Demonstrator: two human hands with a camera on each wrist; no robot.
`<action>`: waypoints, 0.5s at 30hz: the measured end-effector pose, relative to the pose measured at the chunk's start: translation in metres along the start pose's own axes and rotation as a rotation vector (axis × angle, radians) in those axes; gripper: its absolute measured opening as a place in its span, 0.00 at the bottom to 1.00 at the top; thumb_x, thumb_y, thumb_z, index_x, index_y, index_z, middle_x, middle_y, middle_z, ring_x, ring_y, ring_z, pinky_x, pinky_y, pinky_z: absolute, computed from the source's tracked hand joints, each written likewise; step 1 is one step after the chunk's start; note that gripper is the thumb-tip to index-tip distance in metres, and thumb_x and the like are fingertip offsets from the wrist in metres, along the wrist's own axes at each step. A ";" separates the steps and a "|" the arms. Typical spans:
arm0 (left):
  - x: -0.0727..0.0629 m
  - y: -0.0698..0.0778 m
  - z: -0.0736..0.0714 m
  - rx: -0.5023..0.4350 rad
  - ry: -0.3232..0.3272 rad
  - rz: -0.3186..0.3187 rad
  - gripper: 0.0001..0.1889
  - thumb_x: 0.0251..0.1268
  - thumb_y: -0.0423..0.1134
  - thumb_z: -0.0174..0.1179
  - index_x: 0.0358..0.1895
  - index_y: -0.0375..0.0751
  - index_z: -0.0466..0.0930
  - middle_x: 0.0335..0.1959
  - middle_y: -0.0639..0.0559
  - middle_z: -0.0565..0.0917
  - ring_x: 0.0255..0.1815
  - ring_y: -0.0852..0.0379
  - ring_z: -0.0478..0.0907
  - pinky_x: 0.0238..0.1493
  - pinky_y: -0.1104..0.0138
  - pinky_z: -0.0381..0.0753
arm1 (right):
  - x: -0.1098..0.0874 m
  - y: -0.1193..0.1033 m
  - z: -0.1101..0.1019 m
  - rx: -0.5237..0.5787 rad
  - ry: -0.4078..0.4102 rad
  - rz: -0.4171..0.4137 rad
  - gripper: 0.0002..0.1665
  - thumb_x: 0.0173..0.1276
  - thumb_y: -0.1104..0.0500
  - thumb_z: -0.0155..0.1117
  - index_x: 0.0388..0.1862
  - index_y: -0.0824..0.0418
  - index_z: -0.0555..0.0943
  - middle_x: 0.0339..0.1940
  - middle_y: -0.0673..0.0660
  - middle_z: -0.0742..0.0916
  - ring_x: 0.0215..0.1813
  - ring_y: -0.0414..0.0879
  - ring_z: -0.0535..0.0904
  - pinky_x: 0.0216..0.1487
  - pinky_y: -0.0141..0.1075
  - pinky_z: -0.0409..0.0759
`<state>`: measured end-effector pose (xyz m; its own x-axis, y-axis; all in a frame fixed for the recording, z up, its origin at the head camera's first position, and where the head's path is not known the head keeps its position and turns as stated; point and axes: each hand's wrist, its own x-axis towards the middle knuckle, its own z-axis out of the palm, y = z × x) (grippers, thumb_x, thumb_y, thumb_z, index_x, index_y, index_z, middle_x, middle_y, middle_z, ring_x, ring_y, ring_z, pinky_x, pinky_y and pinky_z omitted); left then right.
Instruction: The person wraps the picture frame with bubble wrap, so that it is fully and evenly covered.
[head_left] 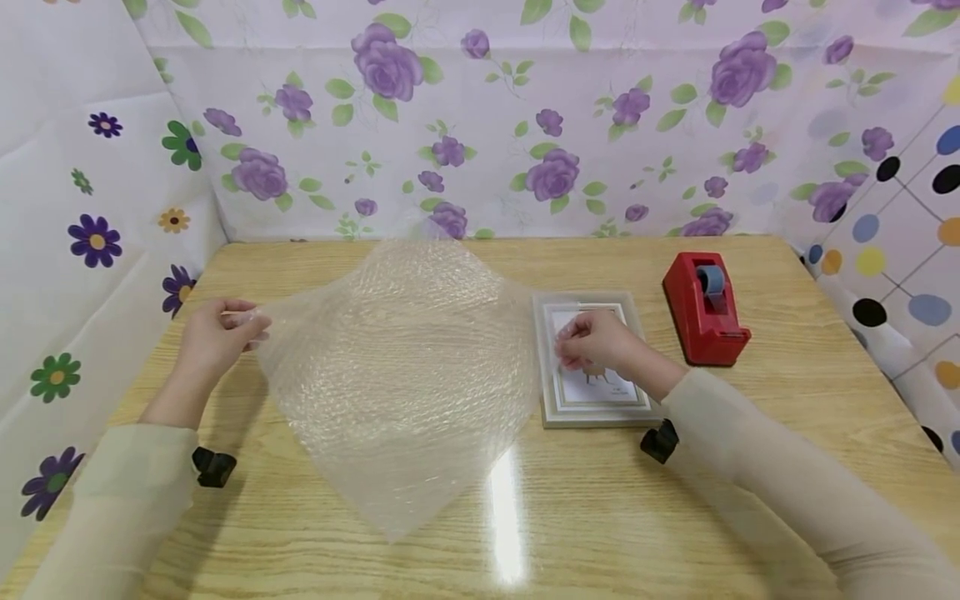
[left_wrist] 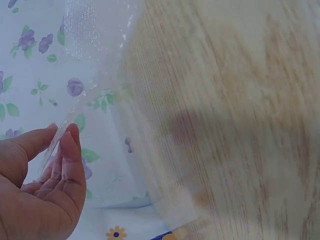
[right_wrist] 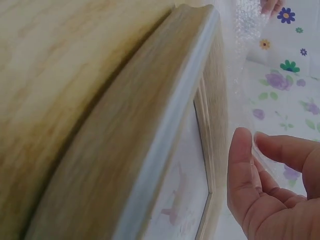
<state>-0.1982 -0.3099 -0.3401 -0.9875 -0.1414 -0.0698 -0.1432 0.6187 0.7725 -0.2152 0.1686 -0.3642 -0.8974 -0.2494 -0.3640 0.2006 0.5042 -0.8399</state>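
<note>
A clear sheet of bubble wrap is stretched between both hands over the table, turned so one corner points toward the near edge. At its left corner, my left hand pinches the film between thumb and fingers, as the left wrist view also shows. My right hand pinches the opposite corner, above a picture frame that lies face up. In the right wrist view, the frame's pale moulding fills the middle, beside the right thumb and fingertips. The hand covers part of the picture in the head view.
A red tape dispenser with a roll of tape stands right of the frame. The wooden table has a bright light reflection near its front. Flowered sheeting hangs behind, with patterned sheets at both sides.
</note>
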 end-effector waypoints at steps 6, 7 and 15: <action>0.000 -0.001 0.002 -0.044 0.004 0.004 0.28 0.69 0.45 0.53 0.61 0.24 0.62 0.25 0.75 0.75 0.26 0.78 0.77 0.34 0.77 0.83 | -0.002 0.005 0.001 0.035 0.000 0.014 0.09 0.65 0.67 0.60 0.40 0.73 0.76 0.23 0.52 0.83 0.26 0.40 0.81 0.32 0.32 0.83; 0.000 -0.002 0.002 -0.046 -0.001 0.003 0.28 0.69 0.45 0.53 0.61 0.24 0.62 0.26 0.74 0.74 0.27 0.78 0.77 0.35 0.77 0.82 | -0.003 0.005 0.000 0.042 0.003 0.011 0.09 0.65 0.67 0.60 0.40 0.74 0.76 0.23 0.52 0.83 0.26 0.40 0.81 0.32 0.32 0.83; -0.003 -0.004 0.001 -0.061 -0.048 -0.012 0.28 0.71 0.43 0.51 0.64 0.23 0.60 0.37 0.61 0.74 0.30 0.78 0.76 0.38 0.78 0.82 | -0.007 0.009 -0.003 0.067 0.014 -0.015 0.10 0.64 0.69 0.59 0.41 0.76 0.75 0.25 0.53 0.83 0.26 0.39 0.81 0.35 0.33 0.85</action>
<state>-0.1946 -0.3115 -0.3437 -0.9879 -0.1108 -0.1086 -0.1526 0.5683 0.8086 -0.2085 0.1769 -0.3681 -0.9057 -0.2447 -0.3461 0.2127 0.4441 -0.8704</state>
